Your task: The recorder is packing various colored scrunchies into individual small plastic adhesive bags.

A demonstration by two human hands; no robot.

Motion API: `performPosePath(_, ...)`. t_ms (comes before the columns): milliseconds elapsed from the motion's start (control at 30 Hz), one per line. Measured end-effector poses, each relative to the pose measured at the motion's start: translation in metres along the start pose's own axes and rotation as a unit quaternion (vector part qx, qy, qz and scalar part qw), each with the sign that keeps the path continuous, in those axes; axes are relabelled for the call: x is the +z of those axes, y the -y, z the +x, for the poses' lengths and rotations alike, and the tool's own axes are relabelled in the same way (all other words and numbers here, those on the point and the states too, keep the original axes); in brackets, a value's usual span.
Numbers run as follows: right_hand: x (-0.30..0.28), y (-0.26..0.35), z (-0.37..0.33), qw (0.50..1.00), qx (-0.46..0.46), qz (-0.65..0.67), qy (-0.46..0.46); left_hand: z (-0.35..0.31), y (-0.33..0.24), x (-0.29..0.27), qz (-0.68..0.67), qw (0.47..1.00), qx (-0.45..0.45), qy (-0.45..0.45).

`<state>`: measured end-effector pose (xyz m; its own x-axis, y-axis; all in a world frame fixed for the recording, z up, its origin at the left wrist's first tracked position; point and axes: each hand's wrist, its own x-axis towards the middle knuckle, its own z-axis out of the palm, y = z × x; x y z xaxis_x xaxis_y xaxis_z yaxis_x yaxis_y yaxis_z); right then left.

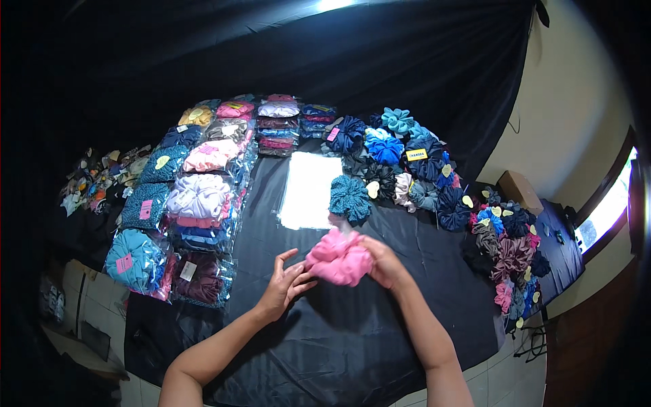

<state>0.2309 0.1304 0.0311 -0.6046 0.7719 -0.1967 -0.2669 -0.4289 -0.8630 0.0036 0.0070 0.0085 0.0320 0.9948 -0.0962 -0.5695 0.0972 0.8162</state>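
Note:
A pink scrunchie (pixel 339 256) is held above the black-covered table (pixel 308 346), gathered in soft folds. My right hand (pixel 385 264) grips it from the right side, with its fingers partly behind the cloth. At its left edge is my left hand (pixel 283 283), palm turned inward and fingers apart, the tips at or very near the fabric. Just beyond the scrunchie lies a teal dotted scrunchie (pixel 349 198). A bright stack of flat plastic sleeves (pixel 312 190) rests beside that one, farther from me.
Bagged scrunchies (pixel 200 197) stand in stacked rows on the left and at the back. Loose scrunchies (pixel 383 146) with tags heap at the back right. Another loose pile (pixel 512 258) sits at the right edge, near a cardboard box (pixel 521 191). Mixed small items (pixel 102 180) lie far left.

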Motion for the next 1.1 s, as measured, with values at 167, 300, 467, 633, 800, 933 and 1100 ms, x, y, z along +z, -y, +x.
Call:
performPosePath(167, 0.001, -0.04, 0.012, 0.962, -0.027, -0.27, -0.032, 0.005, 0.004, -0.004, 0.127, 0.991, -0.013, -0.031)
performPosePath(300, 0.035, -0.032, -0.006, 0.798, -0.225, -0.548, -0.109, 0.007, 0.015, -0.012, 0.252, 0.959, 0.134, 0.002)
performPosePath(467, 0.063, -0.061, -0.028, 0.7, -0.323, -0.636, -0.017, 0.009, 0.013, -0.015, 0.346, 0.933, 0.095, 0.006)
performPosePath(633, 0.065, -0.078, -0.035, 0.626, -0.313, -0.714, -0.002, 0.035, -0.015, -0.007, 0.597, 0.746, 0.28, -0.097)
performPosePath(800, 0.059, -0.079, -0.033, 0.606, -0.322, -0.727, 0.0, 0.097, -0.028, -0.004, 0.637, 0.703, 0.296, -0.108)
performPosePath(933, 0.055, -0.081, -0.028, 0.594, -0.325, -0.735, 0.012, 0.148, -0.033, -0.018, 0.673, 0.663, 0.304, -0.121)
performPosePath(1100, 0.052, -0.086, -0.027, 0.592, -0.329, -0.736, 0.008, 0.185, -0.04, -0.033, 0.713, 0.649, 0.239, -0.117)
